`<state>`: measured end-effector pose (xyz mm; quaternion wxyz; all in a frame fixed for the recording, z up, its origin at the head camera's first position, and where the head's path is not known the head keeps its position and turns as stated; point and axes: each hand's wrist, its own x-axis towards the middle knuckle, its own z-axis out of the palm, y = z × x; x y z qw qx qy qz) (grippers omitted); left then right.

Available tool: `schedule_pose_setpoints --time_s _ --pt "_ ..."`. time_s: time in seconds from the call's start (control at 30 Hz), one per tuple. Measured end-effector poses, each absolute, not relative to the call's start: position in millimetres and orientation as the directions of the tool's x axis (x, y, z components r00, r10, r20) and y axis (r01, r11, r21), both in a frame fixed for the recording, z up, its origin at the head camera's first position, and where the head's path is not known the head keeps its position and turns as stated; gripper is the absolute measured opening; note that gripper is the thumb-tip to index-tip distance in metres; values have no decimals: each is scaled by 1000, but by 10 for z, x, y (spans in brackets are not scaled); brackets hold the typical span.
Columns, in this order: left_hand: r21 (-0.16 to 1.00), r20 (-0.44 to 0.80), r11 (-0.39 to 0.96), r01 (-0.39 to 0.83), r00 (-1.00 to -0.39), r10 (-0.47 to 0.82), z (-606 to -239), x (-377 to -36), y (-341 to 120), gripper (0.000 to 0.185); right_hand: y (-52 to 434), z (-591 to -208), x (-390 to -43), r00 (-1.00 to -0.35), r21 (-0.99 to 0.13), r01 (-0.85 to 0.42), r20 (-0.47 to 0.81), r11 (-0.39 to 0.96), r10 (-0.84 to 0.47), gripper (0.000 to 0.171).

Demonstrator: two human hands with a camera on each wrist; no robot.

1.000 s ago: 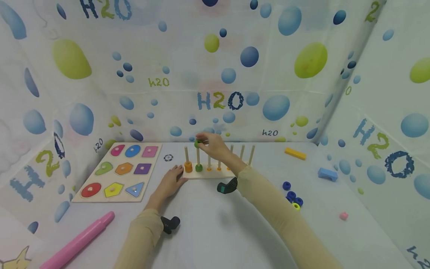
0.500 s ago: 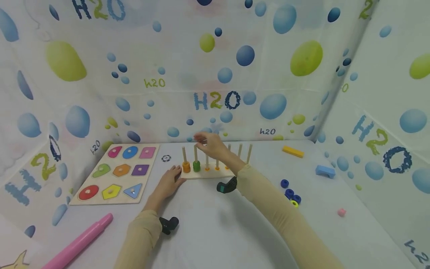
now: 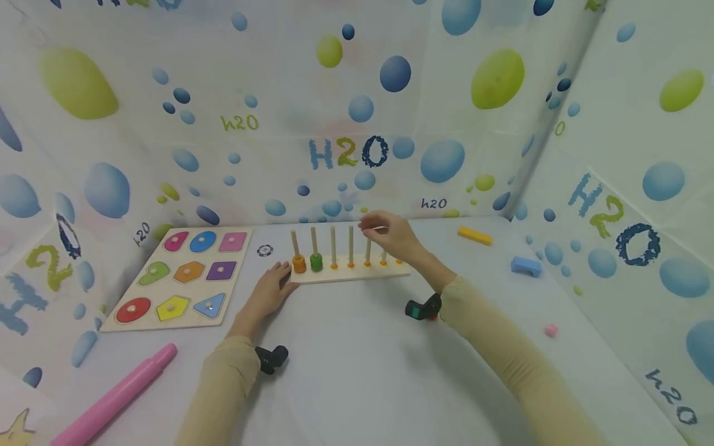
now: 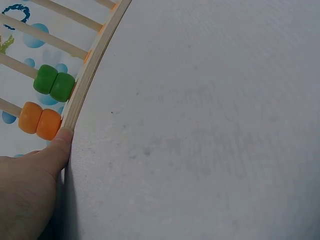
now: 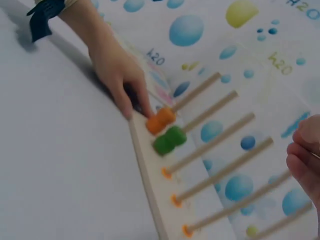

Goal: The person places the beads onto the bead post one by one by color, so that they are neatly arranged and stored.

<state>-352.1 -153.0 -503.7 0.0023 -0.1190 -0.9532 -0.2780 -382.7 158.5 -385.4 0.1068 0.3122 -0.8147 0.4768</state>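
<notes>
A wooden peg board (image 3: 357, 274) with a row of upright pegs stands at the middle back of the table. Two orange beads (image 3: 299, 264) are stacked on its leftmost peg, and two green beads (image 3: 316, 262) on the peg beside it. My left hand (image 3: 270, 290) holds the board's left end, its thumb (image 4: 61, 142) against the front edge in the left wrist view. Above the pegs on the right side hovers my right hand (image 3: 392, 235), fingers loosely bent, with nothing seen in it. Its fingertips (image 5: 299, 150) appear at the right edge of the right wrist view.
A shape puzzle board (image 3: 181, 275) lies on the left, with a thick pink marker-like tube (image 3: 117, 393) in front of it. Toward the right are a yellow block (image 3: 475, 235), a blue block (image 3: 526, 266) and a small pink piece (image 3: 551, 331). Patterned cloth walls surround the table.
The right hand lowered a green bead onto the second peg and let it go, then moved right. The left hand stayed at the board's end. The head view shifted slightly.
</notes>
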Motion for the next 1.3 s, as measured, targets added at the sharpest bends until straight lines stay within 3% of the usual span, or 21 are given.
schedule_pose_setpoints --time_s 0.27,0.5,0.77,1.07,1.3 --pt "526 78 817 236 -970 231 -4935 -3628 -1559 61 2158 -3778 -3445 -818 -707 -564 408 427 -404 22" --pt "537 76 810 237 -969 233 -4844 -3706 -1558 61 2650 -4167 -3477 -852 -730 -502 326 464 -409 22" --pt "540 84 802 255 -964 251 -4857 -3761 -1457 61 3025 -4543 -3267 -888 -746 -423 227 514 -401 18" --pt "544 43 804 239 -965 257 -4968 -3712 -1373 63 3176 -4772 -3018 -855 -734 -434 152 523 -495 28" --pt "541 62 808 234 -969 239 -5042 -3599 -1484 63 3055 -4823 -3038 -837 -702 -460 136 544 -531 26"
